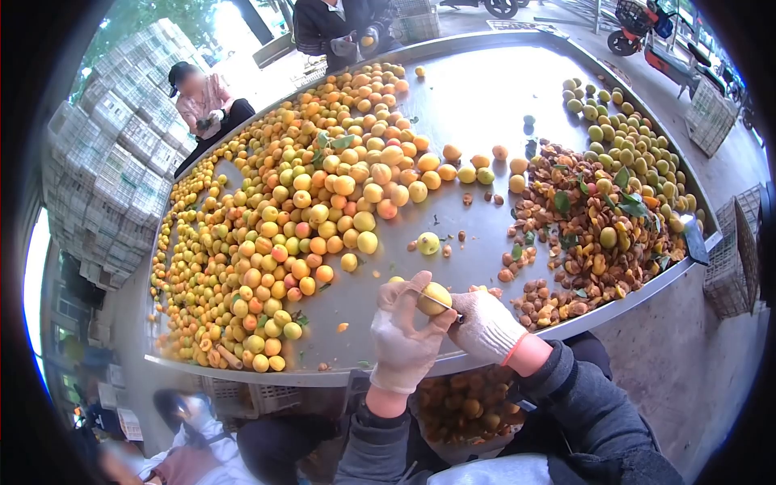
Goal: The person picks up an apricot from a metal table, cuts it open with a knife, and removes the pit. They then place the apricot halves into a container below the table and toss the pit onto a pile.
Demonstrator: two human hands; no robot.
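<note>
Both my hands wear whitish gloves and meet over the near edge of the metal table (368, 311). My left hand (406, 335) has its fingers closed round a yellow apricot (435, 298). In my right hand (487, 325) is a small knife (459, 318), its thin blade against the apricot's side; most of the handle is hidden in the glove. A large heap of orange and yellow apricots (283, 210) lies to the left. To the right are a pile of split apricots and pits (598, 259) and a group of greener fruit (626, 141).
Under the near edge, a container (465, 453) holds more fruit. Co-workers are at the upper left (212, 109), far edge (343, 32) and lower left (194, 453). Crates (121, 145) are stacked at left; another crate (711, 120) and a scooter (675, 65) stand right. A phone-like object (695, 241) lies at the right corner.
</note>
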